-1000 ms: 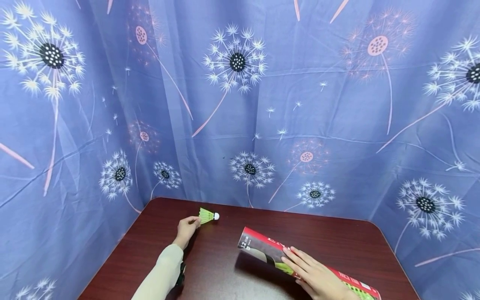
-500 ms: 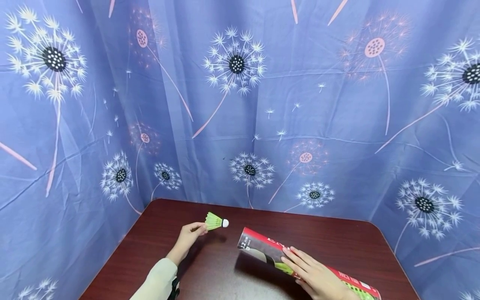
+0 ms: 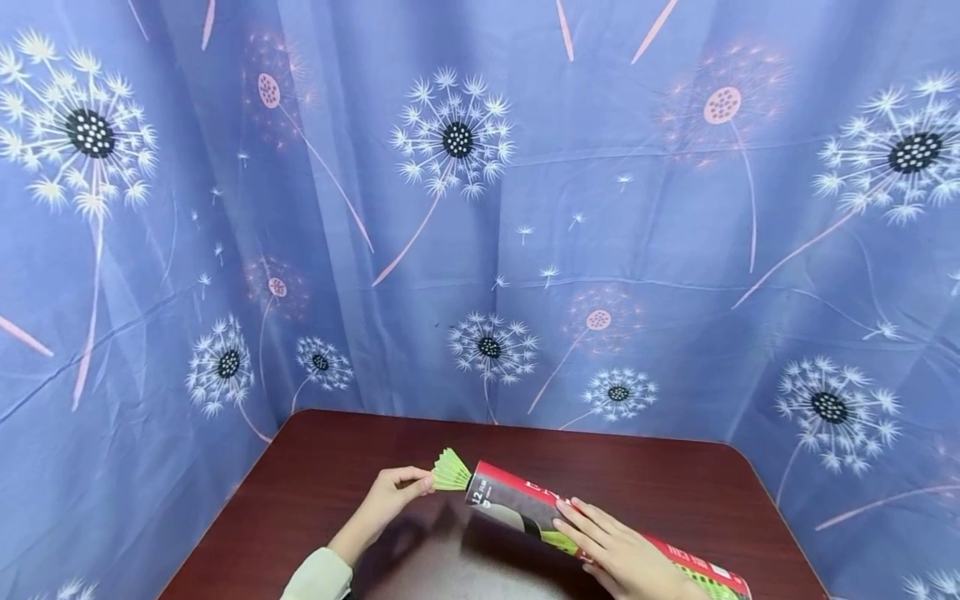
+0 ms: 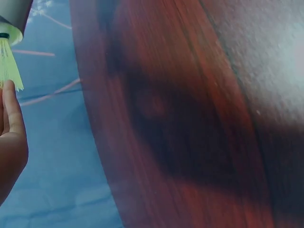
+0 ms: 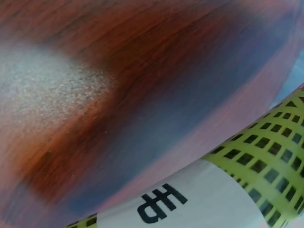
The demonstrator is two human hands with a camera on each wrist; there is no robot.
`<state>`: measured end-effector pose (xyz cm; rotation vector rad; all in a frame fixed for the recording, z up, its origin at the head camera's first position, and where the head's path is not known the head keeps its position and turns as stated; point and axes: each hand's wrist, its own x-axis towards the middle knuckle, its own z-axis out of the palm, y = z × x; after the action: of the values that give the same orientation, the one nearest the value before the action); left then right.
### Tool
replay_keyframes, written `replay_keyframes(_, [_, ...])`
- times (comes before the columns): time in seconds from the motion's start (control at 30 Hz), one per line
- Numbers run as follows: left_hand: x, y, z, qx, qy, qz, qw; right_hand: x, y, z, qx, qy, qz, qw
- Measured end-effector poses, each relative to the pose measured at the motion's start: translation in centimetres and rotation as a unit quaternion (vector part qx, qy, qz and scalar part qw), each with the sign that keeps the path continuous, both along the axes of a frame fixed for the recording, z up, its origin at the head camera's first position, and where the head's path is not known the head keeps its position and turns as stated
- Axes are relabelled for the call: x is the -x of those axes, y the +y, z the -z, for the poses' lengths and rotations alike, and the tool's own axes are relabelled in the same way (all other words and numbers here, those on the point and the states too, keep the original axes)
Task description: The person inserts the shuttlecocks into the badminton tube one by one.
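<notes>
In the head view my left hand pinches a yellow-green shuttlecock by the edge of its skirt. Its cork end points right and is hidden inside the mouth of a red and grey shuttlecock tube; the skirt is still outside. The left wrist view has the shuttlecock at the tube's opening, with the left fingertips on the skirt. My right hand grips the tube from above around its middle. The tube slants, its mouth end raised over the table. Close up, its printed side fills the right wrist view's lower corner.
A dark red-brown wooden table with rounded far corners lies under both hands. Blue curtains printed with dandelions hang behind it and along both sides.
My left hand has lifted the shuttlecock off the table and carried it right, cork first, into the tube's mouth. The right hand keeps its hold on the tube.
</notes>
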<state>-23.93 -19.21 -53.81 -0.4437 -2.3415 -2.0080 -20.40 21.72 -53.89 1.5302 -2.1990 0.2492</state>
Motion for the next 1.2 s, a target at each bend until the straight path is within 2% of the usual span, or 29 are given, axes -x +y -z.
replay_keyframes(0.23, [-0.7, 1.5, 0.1, 0.018, 0.031, 0.033, 0.9988, -0.1, -0.2, 0.1, -0.013, 0.0, 0.005, 1.0])
replay_keyframes(0.4, [-1.0, 2.2, 0.3, 0.014, 0.023, 0.064, 0.9976, -0.3, -0.5, 0.2, -0.02, 0.005, 0.004, 1.0])
replay_keyframes(0.67, [-1.1, 2.3, 0.0, 0.008, 0.022, 0.059, 0.998, -0.2, -0.9, -0.3, -0.007, 0.03, 0.002, 1.0])
replay_keyframes(0.9, [-0.9, 2.7, -0.4, -0.023, 0.003, 0.004, 0.9997, -0.1, -0.7, -0.5, -0.006, 0.033, -0.004, 0.999])
replay_keyframes(0.97, [-0.9, 2.7, -0.5, -0.028, 0.005, -0.001, 0.9996, -0.1, -0.7, -0.5, -0.009, 0.027, -0.001, 1.0])
replay_keyframes(1.07, [-1.2, 2.8, -0.6, -0.023, 0.023, 0.011, 0.9994, -0.1, -0.5, -0.4, -0.021, 0.02, 0.003, 1.0])
replay_keyframes(1.2, [-2.2, 3.0, -1.3, 0.008, 0.074, 0.019, 0.997, -0.1, -0.5, -0.3, -0.035, 0.018, 0.004, 0.999])
